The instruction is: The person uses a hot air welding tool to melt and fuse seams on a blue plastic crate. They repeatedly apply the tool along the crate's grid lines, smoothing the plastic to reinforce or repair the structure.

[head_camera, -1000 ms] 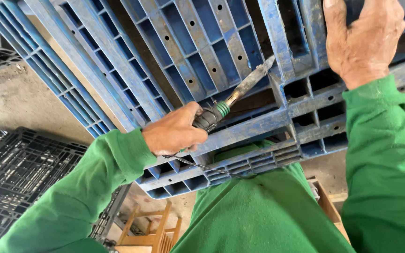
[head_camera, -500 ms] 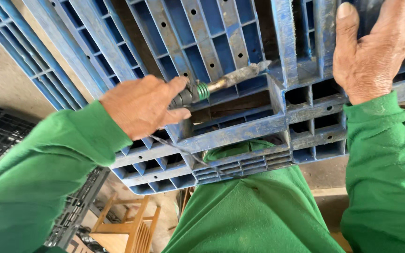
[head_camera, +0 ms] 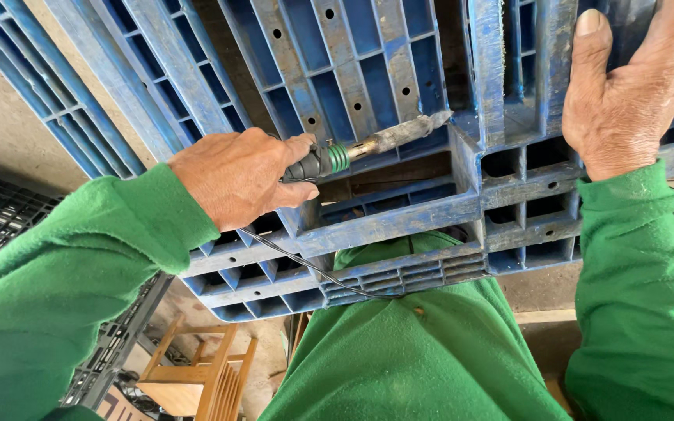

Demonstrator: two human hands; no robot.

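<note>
Head view: a blue plastic pallet leans against the person's lap, with a black crate off to the left. Right hand lies flat and open on the pallet's upper edge, bracing it. Left hand is clenched around a soldering iron, its tip touching a pallet rib. A steady brace and slow, even tip pressure would likely serve best.

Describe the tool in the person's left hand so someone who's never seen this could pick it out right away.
Start at the big blue plastic pallet leaning toward the person. Across its lower ribs lies a thin rod-shaped tool, gripped by the left hand. Alone among the blue ribs, it has a black handle, green collar, crusted grey tip and thin black cord.
</note>
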